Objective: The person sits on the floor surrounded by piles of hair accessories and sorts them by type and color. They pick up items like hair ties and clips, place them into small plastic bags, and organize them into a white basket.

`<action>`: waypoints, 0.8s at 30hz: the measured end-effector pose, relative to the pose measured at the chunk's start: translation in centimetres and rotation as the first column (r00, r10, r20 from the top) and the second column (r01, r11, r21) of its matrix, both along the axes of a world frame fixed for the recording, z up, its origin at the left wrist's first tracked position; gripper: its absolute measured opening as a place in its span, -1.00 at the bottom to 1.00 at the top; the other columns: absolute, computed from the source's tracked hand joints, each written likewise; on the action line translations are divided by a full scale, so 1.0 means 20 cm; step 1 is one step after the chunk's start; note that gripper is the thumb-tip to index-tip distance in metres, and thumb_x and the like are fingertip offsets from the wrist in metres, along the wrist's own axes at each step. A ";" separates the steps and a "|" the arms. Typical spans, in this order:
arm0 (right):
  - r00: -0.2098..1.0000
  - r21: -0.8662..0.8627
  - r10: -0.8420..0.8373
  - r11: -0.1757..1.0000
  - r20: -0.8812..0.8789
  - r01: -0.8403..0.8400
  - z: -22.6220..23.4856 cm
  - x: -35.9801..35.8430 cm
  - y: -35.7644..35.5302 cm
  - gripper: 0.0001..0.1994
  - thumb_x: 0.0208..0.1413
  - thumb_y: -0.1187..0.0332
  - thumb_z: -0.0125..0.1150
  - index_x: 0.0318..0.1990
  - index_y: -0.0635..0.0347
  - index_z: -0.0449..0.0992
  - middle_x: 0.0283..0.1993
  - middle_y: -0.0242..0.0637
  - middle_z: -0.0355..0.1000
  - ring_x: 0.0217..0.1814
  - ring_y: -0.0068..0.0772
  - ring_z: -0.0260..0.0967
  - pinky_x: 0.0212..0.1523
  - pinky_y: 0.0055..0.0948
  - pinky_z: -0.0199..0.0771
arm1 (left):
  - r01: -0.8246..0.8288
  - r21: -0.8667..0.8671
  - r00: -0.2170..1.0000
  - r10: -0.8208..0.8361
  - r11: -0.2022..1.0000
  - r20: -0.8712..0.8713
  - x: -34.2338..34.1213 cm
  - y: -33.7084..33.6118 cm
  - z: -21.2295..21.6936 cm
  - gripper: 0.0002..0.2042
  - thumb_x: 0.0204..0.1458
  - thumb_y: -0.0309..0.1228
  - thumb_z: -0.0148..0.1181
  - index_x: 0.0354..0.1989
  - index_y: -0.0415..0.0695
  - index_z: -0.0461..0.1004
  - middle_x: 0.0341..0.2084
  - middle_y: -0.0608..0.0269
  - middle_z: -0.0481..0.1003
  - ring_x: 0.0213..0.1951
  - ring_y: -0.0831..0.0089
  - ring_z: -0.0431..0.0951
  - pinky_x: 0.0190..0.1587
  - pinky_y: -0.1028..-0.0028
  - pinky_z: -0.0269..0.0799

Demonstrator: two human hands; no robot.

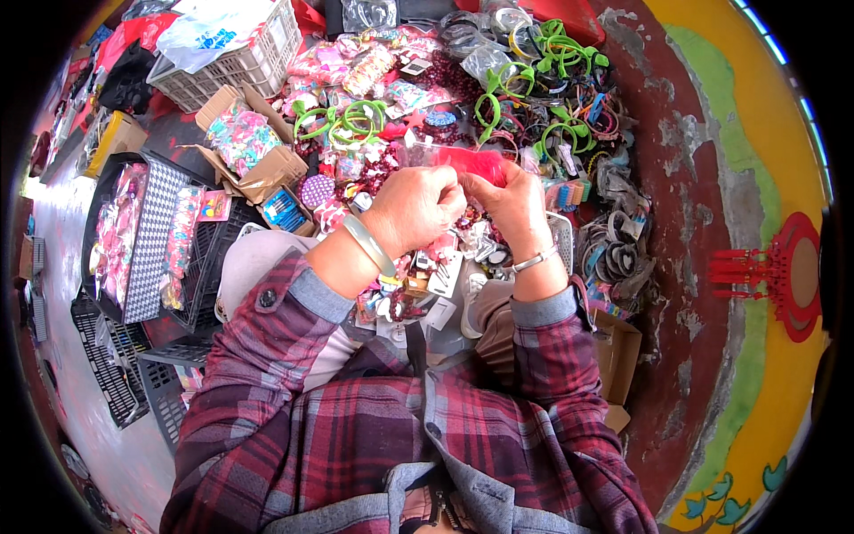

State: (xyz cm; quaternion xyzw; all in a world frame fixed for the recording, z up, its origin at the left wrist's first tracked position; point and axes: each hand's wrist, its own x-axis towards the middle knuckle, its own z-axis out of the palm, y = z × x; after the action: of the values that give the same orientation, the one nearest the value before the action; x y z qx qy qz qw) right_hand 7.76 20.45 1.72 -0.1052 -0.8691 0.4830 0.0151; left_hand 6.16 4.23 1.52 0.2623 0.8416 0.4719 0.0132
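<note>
Both hands meet over a heap of small accessories. My left hand (pixel 416 206), with a pale bangle on the wrist, and my right hand (pixel 509 205), with a silver bracelet, are both closed on a clear plastic bag holding something red (pixel 470 162). Under the hands lie carded hair clips and small trinkets (pixel 440 276). Plaid sleeves run in from the lower edge.
Green hairbands (pixel 351 120) and dark hoops (pixel 614 258) cover the ground ahead and to the right. An open cardboard box (pixel 267 169) of colourful packets, a white crate (pixel 240 58) and black crates (pixel 151 231) stand on the left. A painted wall (pixel 738 267) rises at right.
</note>
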 end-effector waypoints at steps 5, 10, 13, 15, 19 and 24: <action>0.984 -0.566 0.121 0.824 0.128 -0.028 0.09 0.03 0.04 -0.71 -0.07 0.27 0.25 -0.23 0.27 0.49 -0.41 -0.36 0.49 -0.47 -0.58 0.41 -0.50 -0.61 0.34 | -0.108 0.024 0.993 0.109 0.994 -0.038 -0.02 -0.01 -0.02 -0.87 -0.12 -0.43 0.10 -0.61 -0.21 0.38 -0.70 0.00 0.40 -0.61 0.16 0.47 -0.56 0.32 0.33; 0.977 -0.603 0.115 0.797 0.178 0.016 0.08 0.02 0.06 -0.81 -0.06 0.42 0.21 -0.26 0.28 0.51 -0.46 -0.41 0.47 -0.53 -0.61 0.36 -0.53 -0.65 0.33 | -0.072 0.012 0.997 0.072 0.997 -0.010 -0.02 0.00 -0.03 -0.86 -0.10 -0.43 0.09 -0.60 -0.21 0.38 -0.71 0.02 0.40 -0.61 0.17 0.47 -0.55 0.34 0.33; 0.995 -0.463 0.070 0.886 0.071 -0.029 -0.03 -0.01 0.08 -0.82 -0.11 0.43 0.23 -0.32 0.29 0.52 -0.49 -0.40 0.47 -0.55 -0.61 0.36 -0.52 -0.63 0.34 | -0.002 0.032 1.000 0.003 0.999 -0.030 0.00 0.01 -0.01 -0.87 -0.08 -0.43 0.07 -0.57 -0.21 0.38 -0.69 0.02 0.41 -0.60 0.18 0.48 -0.54 0.35 0.34; 0.998 -0.357 0.057 0.933 0.017 -0.048 -0.06 -0.01 0.07 -0.81 -0.15 0.41 0.25 -0.34 0.30 0.53 -0.50 -0.37 0.48 -0.56 -0.59 0.37 -0.51 -0.60 0.35 | 0.011 0.039 1.000 -0.010 0.999 -0.024 0.01 0.01 -0.02 -0.88 -0.07 -0.43 0.06 -0.55 -0.21 0.38 -0.68 0.02 0.42 -0.59 0.17 0.48 -0.54 0.35 0.35; 0.999 -0.102 0.038 0.994 0.039 -0.034 -0.06 -0.02 0.06 -0.73 -0.24 0.32 0.32 -0.36 0.29 0.53 -0.52 -0.25 0.48 -0.54 -0.53 0.40 -0.46 -0.53 0.38 | 0.030 0.020 0.999 -0.030 0.999 0.032 0.02 0.02 -0.03 -0.87 -0.05 -0.43 0.04 -0.54 -0.21 0.37 -0.64 0.02 0.43 -0.56 0.14 0.48 -0.51 0.34 0.36; 0.992 0.234 0.018 0.971 0.123 -0.046 0.00 -0.02 0.03 -0.60 -0.29 0.25 0.36 -0.26 0.29 0.50 -0.46 -0.16 0.47 -0.42 -0.50 0.44 -0.37 -0.50 0.39 | 0.054 0.014 0.995 -0.053 0.998 -0.090 0.06 0.03 -0.02 -0.87 -0.04 -0.41 0.02 -0.54 -0.20 0.37 -0.64 0.03 0.42 -0.55 0.10 0.46 -0.49 0.29 0.36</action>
State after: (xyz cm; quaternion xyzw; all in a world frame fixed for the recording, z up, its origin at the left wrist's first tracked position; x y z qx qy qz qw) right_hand 7.46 20.96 1.67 -0.1174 -0.9214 0.3689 -0.0323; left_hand 7.29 4.88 1.10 0.3057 0.8300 0.4662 -0.0142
